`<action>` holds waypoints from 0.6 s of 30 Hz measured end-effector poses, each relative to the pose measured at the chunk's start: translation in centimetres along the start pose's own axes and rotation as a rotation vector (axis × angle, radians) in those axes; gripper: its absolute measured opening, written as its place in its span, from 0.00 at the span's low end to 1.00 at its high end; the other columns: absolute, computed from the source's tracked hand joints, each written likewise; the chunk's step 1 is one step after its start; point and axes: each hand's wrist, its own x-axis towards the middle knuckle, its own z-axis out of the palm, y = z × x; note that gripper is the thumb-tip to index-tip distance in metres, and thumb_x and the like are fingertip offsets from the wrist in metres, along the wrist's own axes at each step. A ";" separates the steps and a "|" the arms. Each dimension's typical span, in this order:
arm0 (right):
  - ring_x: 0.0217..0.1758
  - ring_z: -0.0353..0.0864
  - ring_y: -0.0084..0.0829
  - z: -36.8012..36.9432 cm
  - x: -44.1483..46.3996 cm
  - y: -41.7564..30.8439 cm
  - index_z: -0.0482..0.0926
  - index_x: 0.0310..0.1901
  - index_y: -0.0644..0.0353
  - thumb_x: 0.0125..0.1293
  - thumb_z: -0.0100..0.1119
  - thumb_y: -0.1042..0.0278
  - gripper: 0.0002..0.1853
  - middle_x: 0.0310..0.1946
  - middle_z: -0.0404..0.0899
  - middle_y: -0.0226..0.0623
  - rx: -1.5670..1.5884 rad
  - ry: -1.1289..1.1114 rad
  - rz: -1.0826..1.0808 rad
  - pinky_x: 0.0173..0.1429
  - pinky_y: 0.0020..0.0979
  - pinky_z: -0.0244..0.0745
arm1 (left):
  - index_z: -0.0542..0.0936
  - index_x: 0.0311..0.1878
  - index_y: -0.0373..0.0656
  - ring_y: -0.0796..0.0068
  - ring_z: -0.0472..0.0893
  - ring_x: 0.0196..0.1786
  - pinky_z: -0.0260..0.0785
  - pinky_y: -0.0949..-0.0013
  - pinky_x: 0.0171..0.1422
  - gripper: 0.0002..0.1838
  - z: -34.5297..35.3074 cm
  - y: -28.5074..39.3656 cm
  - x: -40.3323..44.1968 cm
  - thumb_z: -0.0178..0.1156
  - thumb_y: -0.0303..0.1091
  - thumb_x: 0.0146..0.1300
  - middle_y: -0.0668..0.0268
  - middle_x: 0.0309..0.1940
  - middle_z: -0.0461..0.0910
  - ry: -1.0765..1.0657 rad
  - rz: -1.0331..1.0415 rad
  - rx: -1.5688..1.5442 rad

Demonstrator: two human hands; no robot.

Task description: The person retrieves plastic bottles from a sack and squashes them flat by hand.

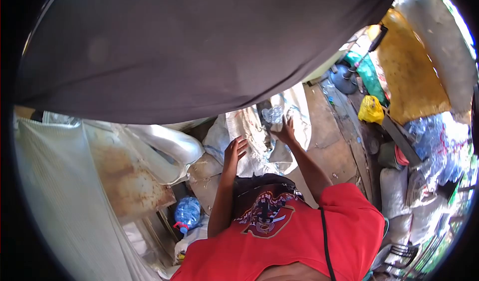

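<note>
My left hand (235, 149) is held over the near left part of a white woven sack (298, 106), its fingers apart and nothing in them. My right hand (285, 131) is at the sack's right side, with its fingers closed on a clear, crumpled plastic piece (272, 115). Whether that piece is a bottle or other packaging cannot be made out. The sack lies loosely folded on the floor in front of me. A dark cloth (199, 41) hangs across the upper view and hides the far end of the sack.
A large blue-tinted bottle (187, 211) stands at lower left, beside a rusty panel (127, 176) and pale sheeting (55, 181). To the right are a yellow plastic bag (370, 110), a blue round object (343, 79), a brown foam slab (411, 71) and bagged clear plastic (434, 146).
</note>
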 end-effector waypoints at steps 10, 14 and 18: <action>0.65 0.70 0.49 7.8 -6.7 -6.1 0.68 0.64 0.60 0.57 0.61 0.36 0.41 0.60 0.72 0.54 0.021 -0.866 -0.372 0.69 0.41 0.64 | 0.77 0.55 0.42 0.65 0.76 0.55 0.66 0.62 0.59 0.18 -13.9 -4.5 -3.8 0.52 0.43 0.71 0.61 0.53 0.77 0.695 0.247 0.231; 0.60 0.75 0.47 10.0 -7.4 -9.5 0.70 0.63 0.61 0.59 0.62 0.40 0.38 0.57 0.74 0.53 0.043 -0.899 -0.454 0.64 0.40 0.69 | 0.76 0.52 0.35 0.46 0.69 0.60 0.61 0.51 0.65 0.14 -17.5 -1.1 -6.3 0.53 0.33 0.67 0.47 0.52 0.74 1.091 0.600 0.955; 0.55 0.79 0.44 13.6 -7.6 -15.8 0.72 0.61 0.60 0.61 0.63 0.45 0.32 0.55 0.77 0.51 0.160 -0.871 -0.581 0.58 0.38 0.74 | 0.74 0.55 0.38 0.46 0.74 0.55 0.65 0.47 0.62 0.16 -23.7 -2.7 -6.5 0.50 0.37 0.69 0.47 0.46 0.78 1.068 0.510 1.305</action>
